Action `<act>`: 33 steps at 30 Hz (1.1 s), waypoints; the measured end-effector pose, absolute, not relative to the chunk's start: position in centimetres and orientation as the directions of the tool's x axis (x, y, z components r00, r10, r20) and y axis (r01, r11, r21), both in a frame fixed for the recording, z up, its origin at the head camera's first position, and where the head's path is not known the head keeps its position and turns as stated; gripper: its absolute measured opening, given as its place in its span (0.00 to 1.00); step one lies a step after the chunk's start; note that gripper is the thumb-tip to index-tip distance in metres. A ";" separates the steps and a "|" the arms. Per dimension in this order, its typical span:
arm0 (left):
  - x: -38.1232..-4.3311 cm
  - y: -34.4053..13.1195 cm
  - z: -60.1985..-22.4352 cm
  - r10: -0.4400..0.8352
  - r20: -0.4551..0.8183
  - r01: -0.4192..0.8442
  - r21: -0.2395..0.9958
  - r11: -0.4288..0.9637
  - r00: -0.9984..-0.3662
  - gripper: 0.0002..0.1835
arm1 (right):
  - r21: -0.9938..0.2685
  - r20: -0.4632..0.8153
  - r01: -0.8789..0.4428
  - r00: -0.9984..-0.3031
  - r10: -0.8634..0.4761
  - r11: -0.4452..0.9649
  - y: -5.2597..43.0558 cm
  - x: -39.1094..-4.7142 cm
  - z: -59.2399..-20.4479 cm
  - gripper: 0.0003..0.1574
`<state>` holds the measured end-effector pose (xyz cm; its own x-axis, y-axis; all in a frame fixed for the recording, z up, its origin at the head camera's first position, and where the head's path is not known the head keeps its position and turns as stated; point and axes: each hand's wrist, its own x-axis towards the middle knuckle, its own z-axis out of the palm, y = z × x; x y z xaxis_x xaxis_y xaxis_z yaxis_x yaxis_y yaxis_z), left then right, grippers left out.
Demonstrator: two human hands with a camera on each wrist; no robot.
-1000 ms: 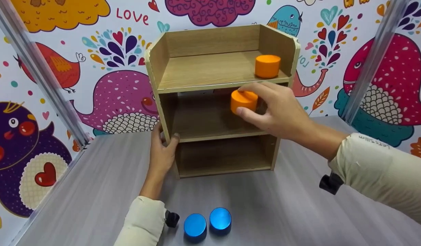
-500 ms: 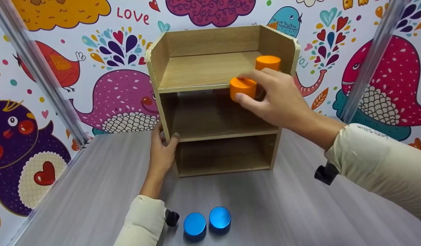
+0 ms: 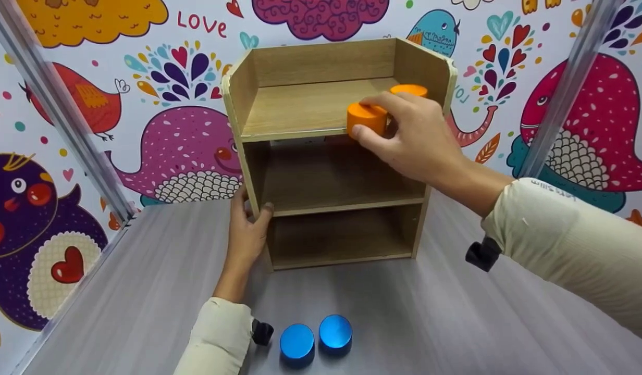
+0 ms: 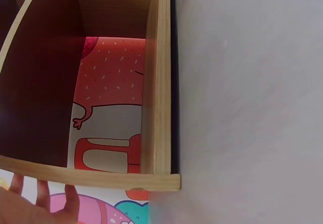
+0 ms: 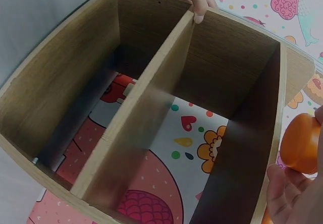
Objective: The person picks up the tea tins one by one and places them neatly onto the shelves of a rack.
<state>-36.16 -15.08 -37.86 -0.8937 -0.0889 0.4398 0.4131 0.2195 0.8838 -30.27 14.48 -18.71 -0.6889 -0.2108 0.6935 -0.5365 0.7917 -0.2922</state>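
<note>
In the head view, a three-tier wooden shelf (image 3: pixel 295 110) stands upright on the table. My left hand (image 3: pixel 248 232) grips its left side panel, thumb on the front edge and fingers around the outside. An orange cylinder (image 3: pixel 358 123) is pinched between thumb and fingers of my right hand (image 3: pixel 417 138), held at the front edge of the top tier; whether it touches the board I cannot tell. Behind that hand, a second orange cylinder (image 3: pixel 408 89) sits at the right of the top tier, mostly covered. The right wrist view shows the held orange cylinder (image 5: pixel 299 143) beside the shelf's top board.
Two blue-topped cylinders (image 3: pixel 297 341) stand side by side on the grey table (image 3: pixel 175 271), in front of the shelf near my left sleeve. Printed wall panels (image 3: pixel 190 130) rise close behind and on both sides, with metal posts (image 3: pixel 65 104) at the corners.
My right hand has raised the orange cylinder from in front of the middle tier to the top tier's front edge, now covering more of the other orange cylinder. The left hand stays put.
</note>
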 end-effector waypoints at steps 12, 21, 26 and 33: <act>-36.1 -15.2 -37.8 -0.092 0.437 0.412 0.887 0.209 -0.895 0.38 | -0.323 0.655 -0.435 -0.744 -0.133 0.841 13.5 -31.0 -17.1 0.30; -36.2 -15.1 -37.8 -0.085 0.437 0.413 0.887 0.209 -0.896 0.39 | -0.344 0.621 -0.382 -0.778 -0.098 0.858 13.0 -31.5 -16.7 0.31; -36.2 -15.2 -37.8 -0.085 0.434 0.408 0.886 0.218 -0.897 0.38 | -0.343 0.599 -0.349 -0.796 -0.083 0.872 12.7 -31.7 -16.4 0.31; -36.2 -15.2 -37.9 -0.087 0.426 0.399 0.890 0.222 -0.901 0.38 | -0.334 0.581 -0.316 -0.811 -0.069 0.888 12.7 -32.0 -16.4 0.31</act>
<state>-36.22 -15.20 -37.91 -0.9006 -0.0868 0.4260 0.3994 0.2219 0.8895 -32.00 12.67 -16.38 -0.8108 -0.0695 0.5811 -0.3156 0.8881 -0.3342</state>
